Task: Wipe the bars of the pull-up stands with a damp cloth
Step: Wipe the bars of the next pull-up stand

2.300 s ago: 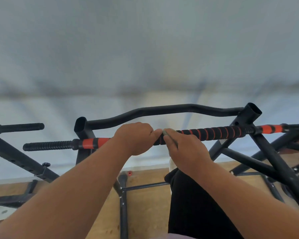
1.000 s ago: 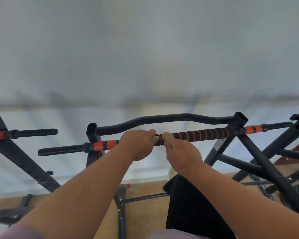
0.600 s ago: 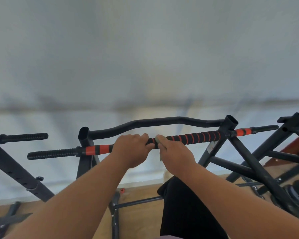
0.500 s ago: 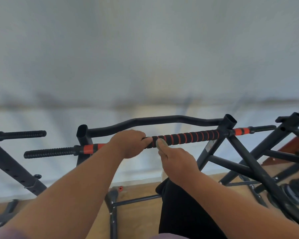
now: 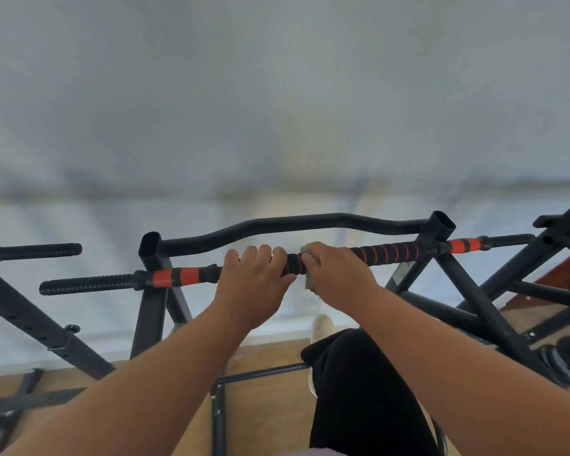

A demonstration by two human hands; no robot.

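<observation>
Right hand (image 5: 338, 273) wrapping cloth (image 5: 308, 283) on bar (image 5: 389, 254)

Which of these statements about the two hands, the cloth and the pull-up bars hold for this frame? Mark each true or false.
1. The left hand grips the striped bar. True.
2. The cloth is under the left hand. False: the right hand holds it against the bar.
3. The curved black bar lies beyond the striped one. True.
4. The hands are at opposite ends of the bar. False: they sit close together near its middle.
5. The floor is wooden. True.
</observation>
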